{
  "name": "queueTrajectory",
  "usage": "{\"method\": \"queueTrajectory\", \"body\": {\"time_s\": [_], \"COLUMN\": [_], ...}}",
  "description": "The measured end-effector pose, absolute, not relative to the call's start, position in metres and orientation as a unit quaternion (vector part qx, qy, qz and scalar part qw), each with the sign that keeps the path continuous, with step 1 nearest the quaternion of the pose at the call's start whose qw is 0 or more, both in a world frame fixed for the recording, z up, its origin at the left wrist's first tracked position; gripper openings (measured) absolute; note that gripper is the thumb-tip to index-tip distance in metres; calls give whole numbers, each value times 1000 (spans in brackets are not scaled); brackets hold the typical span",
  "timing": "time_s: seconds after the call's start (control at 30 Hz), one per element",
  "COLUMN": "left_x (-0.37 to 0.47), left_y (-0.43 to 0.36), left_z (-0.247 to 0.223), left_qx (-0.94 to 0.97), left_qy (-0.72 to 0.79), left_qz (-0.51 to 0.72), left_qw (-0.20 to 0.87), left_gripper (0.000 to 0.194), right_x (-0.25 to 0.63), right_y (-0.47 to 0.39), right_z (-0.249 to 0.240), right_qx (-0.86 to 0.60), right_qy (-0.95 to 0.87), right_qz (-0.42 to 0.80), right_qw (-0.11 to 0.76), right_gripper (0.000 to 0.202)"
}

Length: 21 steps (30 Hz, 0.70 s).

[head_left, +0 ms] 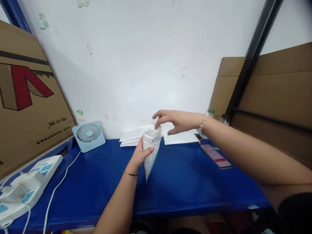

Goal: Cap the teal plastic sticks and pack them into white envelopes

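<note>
My left hand grips a white padded mailer bag above the middle of the blue table. The bag stands roughly upright, its mouth spread at the top and its lower corner pointing down. Just above and to the right of that mouth hovers my right hand, fingers apart and curved, with nothing visible in them. What lies inside the bag is hidden. Behind it, against the wall, is a stack of white mailers. Another flat white mailer rests beneath my right hand, farther back.
A light-blue fan stands at the back left, its white cable running forward. The power strip with plugs lies at the left edge. To the right are a phone and bottles. Cardboard flanks the blue table.
</note>
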<state>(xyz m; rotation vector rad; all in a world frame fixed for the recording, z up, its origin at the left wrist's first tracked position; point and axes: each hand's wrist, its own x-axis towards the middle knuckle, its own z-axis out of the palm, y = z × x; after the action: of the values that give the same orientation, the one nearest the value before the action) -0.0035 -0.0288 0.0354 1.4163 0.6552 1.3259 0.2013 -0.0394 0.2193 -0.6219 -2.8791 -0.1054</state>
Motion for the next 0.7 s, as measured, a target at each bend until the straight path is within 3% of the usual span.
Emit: {"method": "queueTrajectory", "body": {"time_s": [0.07, 0.2, 0.3, 0.4, 0.5, 0.6, 0.7], "left_x": [-6, -3, 3, 9, 12, 11, 5], "left_y": [-30, -37, -40, -39, -37, -33, -25], "left_z": [35, 39, 39, 34, 33, 34, 33], "left_qx": [585, 592, 594, 587, 575, 552, 482], "left_qy": [239, 211, 272, 318, 316, 287, 314], "left_qz": [537, 533, 523, 514, 529, 578, 652], "left_qw": [559, 567, 548, 539, 538, 528, 493], "left_gripper": [70, 83, 67, 43, 38, 38, 42], "right_x": [200, 192, 186, 182, 180, 193, 232], "right_y": [-34, -22, -19, -26, -32, -24, -2], "right_z": [217, 214, 208, 196, 184, 176, 168], "right_qx": [-207, -281, -328, -332, -337, -390, -469], "right_qy": [-972, -947, -926, -911, -914, -910, -866], "right_qz": [22, 93, 70, -36, -125, -91, -6], "right_qw": [109, 126, 171, 242, 186, 109, 172], "right_gripper": [19, 27, 28, 35, 41, 38, 42]}}
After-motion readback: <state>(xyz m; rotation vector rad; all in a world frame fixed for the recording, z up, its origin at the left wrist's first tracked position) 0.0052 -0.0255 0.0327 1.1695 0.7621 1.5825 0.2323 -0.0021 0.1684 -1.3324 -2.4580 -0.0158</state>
